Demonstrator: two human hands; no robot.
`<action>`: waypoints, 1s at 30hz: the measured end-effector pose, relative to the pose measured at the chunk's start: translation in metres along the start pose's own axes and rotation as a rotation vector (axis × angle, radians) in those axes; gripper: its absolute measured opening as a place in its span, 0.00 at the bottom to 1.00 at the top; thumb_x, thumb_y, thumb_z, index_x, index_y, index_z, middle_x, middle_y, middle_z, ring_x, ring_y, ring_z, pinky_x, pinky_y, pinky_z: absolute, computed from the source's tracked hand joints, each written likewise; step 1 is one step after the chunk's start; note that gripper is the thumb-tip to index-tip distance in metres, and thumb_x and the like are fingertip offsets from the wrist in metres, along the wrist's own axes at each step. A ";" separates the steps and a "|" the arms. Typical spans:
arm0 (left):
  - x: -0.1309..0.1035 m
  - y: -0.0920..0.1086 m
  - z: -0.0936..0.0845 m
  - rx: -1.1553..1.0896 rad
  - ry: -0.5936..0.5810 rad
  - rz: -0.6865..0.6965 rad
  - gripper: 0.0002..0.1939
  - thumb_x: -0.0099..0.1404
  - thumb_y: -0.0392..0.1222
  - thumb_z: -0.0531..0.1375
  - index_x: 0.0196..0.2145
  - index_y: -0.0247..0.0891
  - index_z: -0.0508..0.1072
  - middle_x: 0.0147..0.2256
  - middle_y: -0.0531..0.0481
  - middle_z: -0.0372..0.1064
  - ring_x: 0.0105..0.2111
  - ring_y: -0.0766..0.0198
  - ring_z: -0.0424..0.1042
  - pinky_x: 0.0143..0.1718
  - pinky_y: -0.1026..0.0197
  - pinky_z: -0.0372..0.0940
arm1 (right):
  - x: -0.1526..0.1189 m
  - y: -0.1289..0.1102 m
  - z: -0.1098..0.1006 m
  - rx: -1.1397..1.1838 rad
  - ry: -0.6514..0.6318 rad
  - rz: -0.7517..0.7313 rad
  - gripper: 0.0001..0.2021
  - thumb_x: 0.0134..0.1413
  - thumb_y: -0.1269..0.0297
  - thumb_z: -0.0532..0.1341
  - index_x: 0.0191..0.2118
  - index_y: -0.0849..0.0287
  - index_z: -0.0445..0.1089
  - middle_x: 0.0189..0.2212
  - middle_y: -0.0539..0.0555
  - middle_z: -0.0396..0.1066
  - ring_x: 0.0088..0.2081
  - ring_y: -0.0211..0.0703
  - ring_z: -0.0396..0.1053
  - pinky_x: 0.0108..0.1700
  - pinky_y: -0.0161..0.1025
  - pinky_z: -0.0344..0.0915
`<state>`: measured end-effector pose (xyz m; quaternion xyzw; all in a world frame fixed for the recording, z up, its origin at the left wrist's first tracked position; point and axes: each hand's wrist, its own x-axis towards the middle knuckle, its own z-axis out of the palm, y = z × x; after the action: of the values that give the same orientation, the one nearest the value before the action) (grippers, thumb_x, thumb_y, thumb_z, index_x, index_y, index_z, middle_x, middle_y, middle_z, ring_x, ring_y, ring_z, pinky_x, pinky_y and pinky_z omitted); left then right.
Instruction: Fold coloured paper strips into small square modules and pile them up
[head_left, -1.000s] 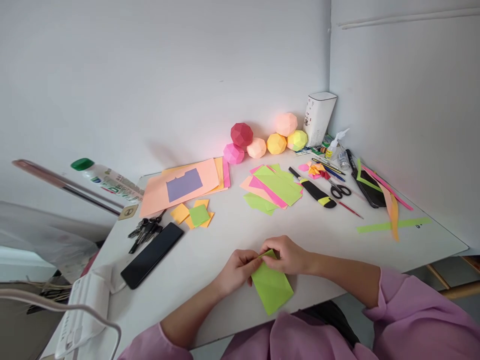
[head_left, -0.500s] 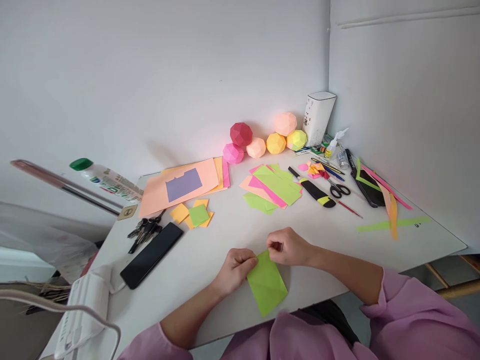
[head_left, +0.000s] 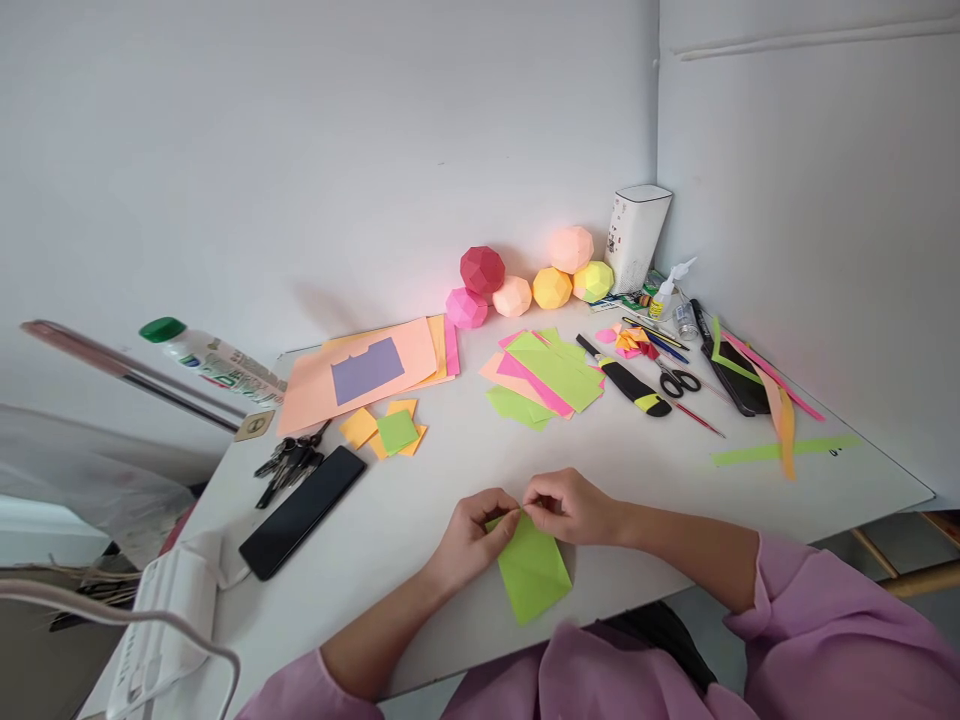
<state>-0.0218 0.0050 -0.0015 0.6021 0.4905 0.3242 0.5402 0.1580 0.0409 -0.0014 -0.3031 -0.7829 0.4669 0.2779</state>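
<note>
A square of green paper (head_left: 534, 572) with faint crease lines lies near the table's front edge. My left hand (head_left: 474, 535) pinches its upper left edge between thumb and fingers. At the paper's top corner my right hand (head_left: 571, 508) is closed in a pinch, its fingertips almost touching those of my left hand. The paper's lower part hangs free of both hands. Beyond them is a pile of green, pink and peach paper pieces (head_left: 559, 370).
Small yellow squares with a green square (head_left: 397, 431), keys (head_left: 292, 462) and a black phone (head_left: 303, 512) lie left. Faceted paper balls (head_left: 482, 269) stand at the wall. A cutter (head_left: 630, 385), scissors (head_left: 679, 381) and paper strips (head_left: 784, 450) lie right.
My right hand has moved left, closer to my left hand, at the paper's top. The green paper has turned slightly and its top edge is now more covered by the fingers.
</note>
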 end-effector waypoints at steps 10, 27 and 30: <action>-0.005 0.000 -0.005 -0.123 0.083 0.072 0.08 0.57 0.37 0.55 0.23 0.35 0.69 0.21 0.51 0.65 0.22 0.66 0.63 0.26 0.63 0.59 | 0.001 -0.007 -0.014 -0.005 0.120 -0.036 0.06 0.42 0.73 0.54 0.20 0.59 0.60 0.17 0.47 0.61 0.20 0.33 0.56 0.23 0.32 0.56; 0.005 0.003 -0.005 -1.167 -0.256 -0.349 0.23 0.64 0.48 0.47 0.50 0.29 0.64 0.45 0.37 0.69 0.42 0.53 0.70 0.49 0.50 0.58 | -0.001 -0.005 -0.018 -0.611 0.170 -0.794 0.04 0.53 0.72 0.57 0.35 0.61 0.67 0.32 0.53 0.72 0.38 0.42 0.66 0.35 0.37 0.65; 0.006 0.000 -0.009 -1.162 -0.170 -0.418 0.21 0.63 0.41 0.49 0.50 0.28 0.64 0.42 0.38 0.72 0.41 0.54 0.71 0.45 0.53 0.62 | -0.001 -0.003 -0.015 -0.652 0.108 -0.763 0.03 0.53 0.71 0.57 0.34 0.60 0.68 0.32 0.52 0.73 0.38 0.40 0.66 0.35 0.37 0.64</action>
<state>-0.0284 0.0143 -0.0001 0.1246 0.2966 0.3767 0.8687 0.1692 0.0473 0.0074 -0.0901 -0.9275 0.0469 0.3598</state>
